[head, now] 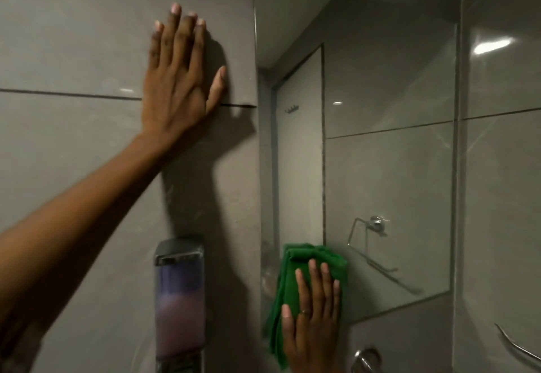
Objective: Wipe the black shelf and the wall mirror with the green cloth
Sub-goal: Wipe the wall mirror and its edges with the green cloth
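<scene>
The wall mirror (pixel 380 153) hangs on the grey tiled wall at centre right and reflects a door and a towel ring. My right hand (pixel 314 317) lies flat on the folded green cloth (pixel 288 290), pressing it against the mirror's lower left corner. My left hand (pixel 178 77) rests flat on the wall tile to the left of the mirror, fingers spread, holding nothing. The black shelf is out of view.
A soap dispenser (pixel 179 302) with purple liquid is fixed to the wall below my left arm, just left of the cloth. A chrome fitting (pixel 366 359) sits under the mirror. A metal rail (pixel 518 349) shows at the lower right edge.
</scene>
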The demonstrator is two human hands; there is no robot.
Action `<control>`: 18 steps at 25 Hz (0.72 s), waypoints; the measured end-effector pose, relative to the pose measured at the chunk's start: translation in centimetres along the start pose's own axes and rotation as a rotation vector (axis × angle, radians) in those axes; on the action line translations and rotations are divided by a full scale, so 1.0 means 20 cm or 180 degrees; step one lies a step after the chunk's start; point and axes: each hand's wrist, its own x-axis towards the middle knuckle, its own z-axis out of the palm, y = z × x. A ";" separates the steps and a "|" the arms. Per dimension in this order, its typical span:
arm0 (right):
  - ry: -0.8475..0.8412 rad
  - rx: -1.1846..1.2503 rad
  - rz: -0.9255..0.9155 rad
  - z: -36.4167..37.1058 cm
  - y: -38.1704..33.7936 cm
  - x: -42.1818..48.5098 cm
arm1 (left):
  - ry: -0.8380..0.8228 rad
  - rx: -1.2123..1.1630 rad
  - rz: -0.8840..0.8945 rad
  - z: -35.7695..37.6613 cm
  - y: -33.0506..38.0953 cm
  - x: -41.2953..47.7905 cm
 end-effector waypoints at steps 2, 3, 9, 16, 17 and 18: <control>-0.0198 -0.0018 -0.0361 0.01 -0.16 0.07 | -0.0081 0.0008 -0.0024 0.00 0.01 -0.01; -0.0256 0.0002 -0.0488 0.00 -0.21 0.15 | -0.0116 0.0008 -0.0026 0.00 0.01 -0.01; 0.0028 0.0153 -0.0694 -0.07 -0.39 1.06 | -0.0066 0.0009 -0.0077 0.01 0.01 -0.05; 0.0358 -0.0075 -0.0513 -0.20 -0.48 2.30 | -0.0004 0.0064 -0.0032 0.00 0.01 -0.04; 0.0314 -0.0067 -0.0441 -0.22 -0.49 2.41 | 0.0008 0.0086 -0.0010 0.00 0.01 -0.04; 0.0282 -0.0044 -0.0388 -0.23 -0.49 2.49 | 0.0011 0.0107 0.0004 0.01 0.01 -0.04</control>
